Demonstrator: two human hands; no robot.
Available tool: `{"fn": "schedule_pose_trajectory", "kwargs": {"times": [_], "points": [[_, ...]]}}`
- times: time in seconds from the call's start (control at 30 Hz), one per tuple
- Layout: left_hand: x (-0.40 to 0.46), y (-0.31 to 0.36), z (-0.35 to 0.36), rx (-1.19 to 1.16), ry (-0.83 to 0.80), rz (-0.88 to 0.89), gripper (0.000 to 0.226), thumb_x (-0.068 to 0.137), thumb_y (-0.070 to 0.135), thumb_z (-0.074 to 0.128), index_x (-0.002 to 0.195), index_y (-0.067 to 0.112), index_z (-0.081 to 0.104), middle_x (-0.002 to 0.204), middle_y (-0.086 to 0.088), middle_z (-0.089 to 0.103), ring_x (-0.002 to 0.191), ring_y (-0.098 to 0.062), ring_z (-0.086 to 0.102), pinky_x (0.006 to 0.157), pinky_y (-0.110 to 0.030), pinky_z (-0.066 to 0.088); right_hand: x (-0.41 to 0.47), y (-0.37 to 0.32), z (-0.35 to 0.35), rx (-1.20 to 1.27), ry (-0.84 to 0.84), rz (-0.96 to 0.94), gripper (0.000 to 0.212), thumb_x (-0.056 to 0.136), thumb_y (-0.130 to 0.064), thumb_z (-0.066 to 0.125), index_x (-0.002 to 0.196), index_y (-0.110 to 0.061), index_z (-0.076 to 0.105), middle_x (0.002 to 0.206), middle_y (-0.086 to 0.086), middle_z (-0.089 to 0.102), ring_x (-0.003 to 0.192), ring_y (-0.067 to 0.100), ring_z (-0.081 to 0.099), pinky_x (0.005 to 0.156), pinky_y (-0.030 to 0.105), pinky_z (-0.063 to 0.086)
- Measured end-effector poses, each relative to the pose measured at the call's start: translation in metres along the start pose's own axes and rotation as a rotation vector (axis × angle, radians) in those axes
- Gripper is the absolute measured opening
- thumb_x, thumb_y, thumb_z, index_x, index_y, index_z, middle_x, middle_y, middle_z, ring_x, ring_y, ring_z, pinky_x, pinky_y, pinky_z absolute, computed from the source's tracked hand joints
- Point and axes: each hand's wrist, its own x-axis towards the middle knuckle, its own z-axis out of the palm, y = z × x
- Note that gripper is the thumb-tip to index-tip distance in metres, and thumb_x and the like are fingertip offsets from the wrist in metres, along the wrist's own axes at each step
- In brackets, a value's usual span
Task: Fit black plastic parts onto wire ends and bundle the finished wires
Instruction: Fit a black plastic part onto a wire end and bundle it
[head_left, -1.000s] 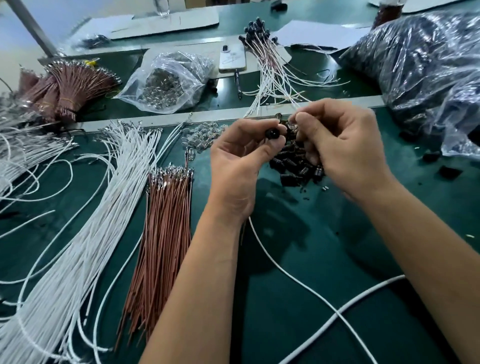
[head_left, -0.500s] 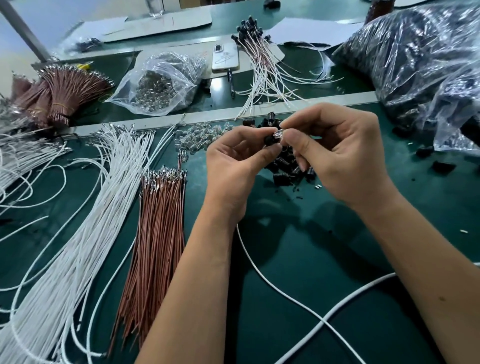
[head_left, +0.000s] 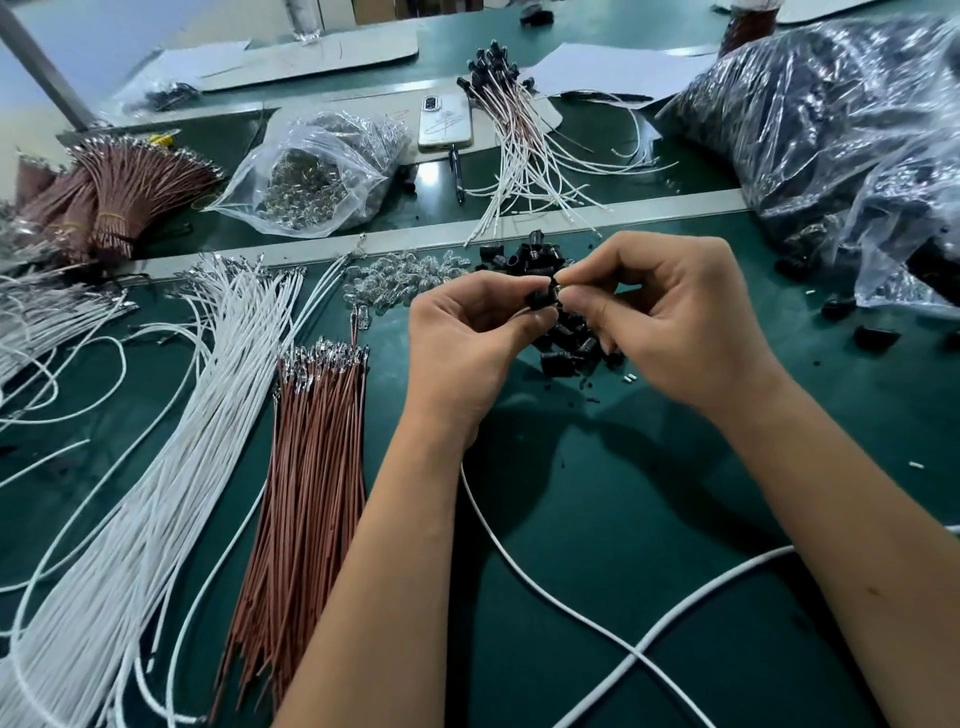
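Head view. The left hand (head_left: 467, 358) pinches a small black plastic cap (head_left: 543, 297) between thumb and fingertips. The right hand (head_left: 675, 322) pinches a small glinting piece at the cap's mouth; whether this is a wire terminal or a glass bulb cannot be determined. A second ago the cap sat alone in the left hand with the right hand just beside it; the two hands have since closed together, so that the piece now touches the cap. Judgement: insertion is in progress, not yet confirmed seated.

A loose heap of black plastic caps (head_left: 566, 343) lies on the green counter (head_left: 649, 519) directly beneath the hands, partly hidden by them. A thin white wire (head_left: 519, 566) trails from under the left wrist toward the near edge; its upper end is concealed.

Left: a fanned sheaf of white wires (head_left: 171, 441) and a straight bundle of brown wires (head_left: 306, 493). Far centre: finished wires with black caps fitted (head_left: 504, 104), not visibly tied.
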Motion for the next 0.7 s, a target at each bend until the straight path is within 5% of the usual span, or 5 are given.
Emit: {"fn": "schedule_pose_trajectory", "kwargs": {"times": [0.27,0.5,0.7], "points": [[0.001,-0.001,-0.002,0.145,-0.002,0.026,0.027,0.075,-0.009,0.081,0.097,0.007,0.078,0.089,-0.007,0.079,0.082,-0.018,0.074,0.083,-0.033,0.061,0.000,0.008,0.000,-0.030,-0.009,0.071,0.009,0.088,-0.007,0.079,0.090,-0.016,0.078,0.066,-0.013,0.068,0.054,0.005,0.060,0.055,0.020,0.047],[0.000,0.001,-0.007,0.094,-0.069,-0.019,0.023,0.076,-0.011,0.079,0.096,0.000,0.077,0.089,-0.011,0.078,0.080,-0.016,0.073,0.077,-0.024,0.057,0.001,0.008,-0.010,0.121,-0.120,0.083,0.012,0.087,-0.001,0.079,0.089,-0.012,0.078,0.079,0.015,0.073,0.053,0.019,0.059,0.051,0.033,0.054],[0.000,0.003,-0.008,0.194,-0.071,0.036,0.024,0.074,-0.009,0.083,0.094,0.002,0.078,0.087,-0.013,0.078,0.078,-0.017,0.072,0.079,-0.031,0.060,0.000,0.015,-0.006,0.075,-0.109,0.085,0.010,0.086,-0.010,0.081,0.088,-0.019,0.078,0.073,0.008,0.072,0.051,0.027,0.061,0.049,0.039,0.055]]}}
